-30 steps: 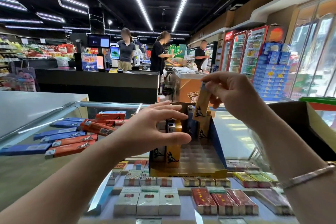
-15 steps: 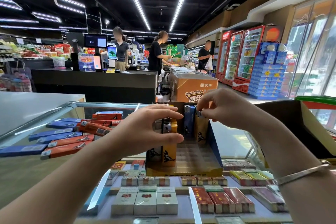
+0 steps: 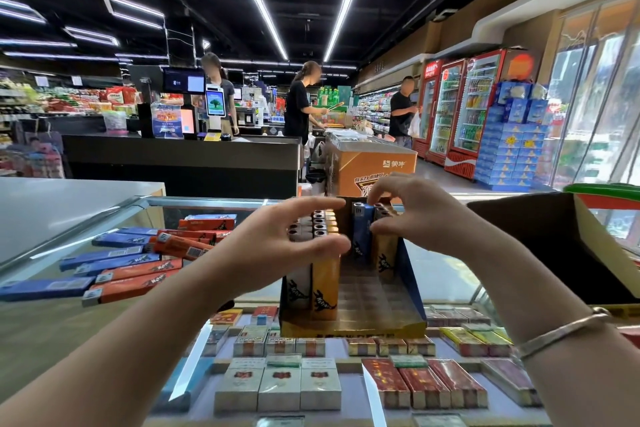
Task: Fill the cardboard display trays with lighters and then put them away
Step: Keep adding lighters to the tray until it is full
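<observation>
- loose orange and blue lighters lie untouched on the glass counter, left of the tray, waiting their turn.
- left hand, fingers spread wide, steadies the standing gold lighters as before.
- cardboard display tray sits mid-counter, its front slots unfilled.
- right hand has lowered its gold lighter into the back row; curled fingertips rest on its top, grip unclear.

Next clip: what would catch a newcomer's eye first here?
Both hands, left and right, hover over the half-filled display tray on the glass counter, fingers at the upright lighters. Loose orange and blue lighters lie scattered at the left.
</observation>
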The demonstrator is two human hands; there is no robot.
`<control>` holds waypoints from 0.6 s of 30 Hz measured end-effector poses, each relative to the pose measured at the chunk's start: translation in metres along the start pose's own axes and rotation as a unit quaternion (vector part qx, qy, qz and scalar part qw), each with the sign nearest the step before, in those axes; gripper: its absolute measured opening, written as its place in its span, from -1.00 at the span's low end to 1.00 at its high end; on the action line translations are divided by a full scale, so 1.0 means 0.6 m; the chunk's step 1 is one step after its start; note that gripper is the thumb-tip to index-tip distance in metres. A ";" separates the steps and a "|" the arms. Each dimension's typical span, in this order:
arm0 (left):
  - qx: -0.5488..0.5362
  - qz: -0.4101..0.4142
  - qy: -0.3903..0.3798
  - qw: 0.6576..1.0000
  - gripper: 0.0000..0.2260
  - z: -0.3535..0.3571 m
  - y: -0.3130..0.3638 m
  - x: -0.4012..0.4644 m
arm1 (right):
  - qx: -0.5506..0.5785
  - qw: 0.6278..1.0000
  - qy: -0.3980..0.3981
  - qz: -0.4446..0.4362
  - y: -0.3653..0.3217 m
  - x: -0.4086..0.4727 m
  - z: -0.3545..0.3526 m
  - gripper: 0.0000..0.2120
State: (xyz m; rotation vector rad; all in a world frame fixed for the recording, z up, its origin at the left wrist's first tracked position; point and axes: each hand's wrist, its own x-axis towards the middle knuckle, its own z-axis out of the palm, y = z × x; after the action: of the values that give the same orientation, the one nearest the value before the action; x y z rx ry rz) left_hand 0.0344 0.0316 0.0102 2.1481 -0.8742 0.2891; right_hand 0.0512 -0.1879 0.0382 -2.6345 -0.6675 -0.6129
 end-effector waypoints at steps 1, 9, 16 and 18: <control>-0.021 -0.005 0.011 1.000 -0.50 -0.003 0.000 0.002 | 0.006 1.000 0.014 0.001 0.000 0.001 0.005 -0.73; 0.152 -0.078 0.188 0.967 -0.75 -0.055 -0.036 0.000 | 0.038 0.999 0.004 0.022 0.007 0.007 0.052 -0.59; 0.234 -0.264 0.011 0.936 -0.66 -0.058 -0.060 -0.015 | 0.026 0.999 0.021 0.020 0.009 0.010 0.066 -0.61; 0.255 -0.302 -0.021 0.918 -0.64 -0.065 -0.065 -0.021 | 0.024 0.999 0.025 0.021 0.009 0.011 0.066 -0.61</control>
State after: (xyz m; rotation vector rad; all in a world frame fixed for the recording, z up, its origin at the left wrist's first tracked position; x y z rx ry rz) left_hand 0.0545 0.0847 0.0077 2.7910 -0.1135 0.1616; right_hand 0.0721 -0.1725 0.0068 -2.5727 -0.6036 -0.6393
